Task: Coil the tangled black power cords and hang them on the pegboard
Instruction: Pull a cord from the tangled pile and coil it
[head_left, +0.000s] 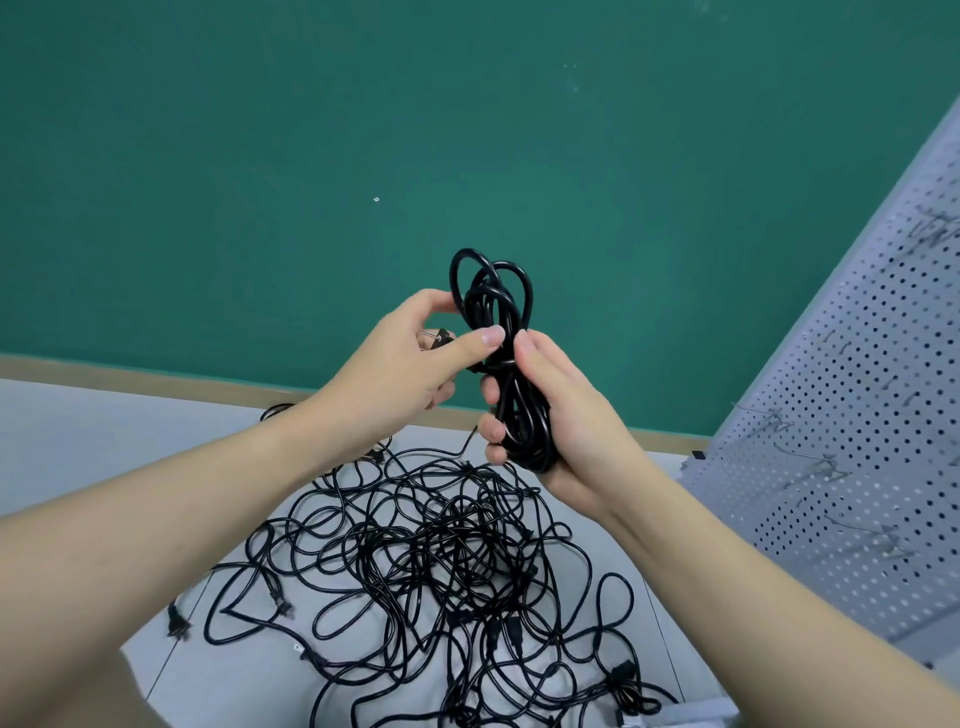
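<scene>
Head view: my right hand (561, 415) clamps the coiled cord (511, 374) above the tangled pile (447, 571); left hand (410, 358) pinches its plug end (436, 340). Wrap tight, then hang on the pegboard (852, 415).

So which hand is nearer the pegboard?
Right. The right hand holds the coiled cord just left of the pegboard; the left hand is farther left.

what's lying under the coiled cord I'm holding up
Below the coiled cord, gripped by your right hand and pinched by your left hand, a tangled pile of black cords sprawls on the white table. Your forearms cover the pile's edges.
</scene>
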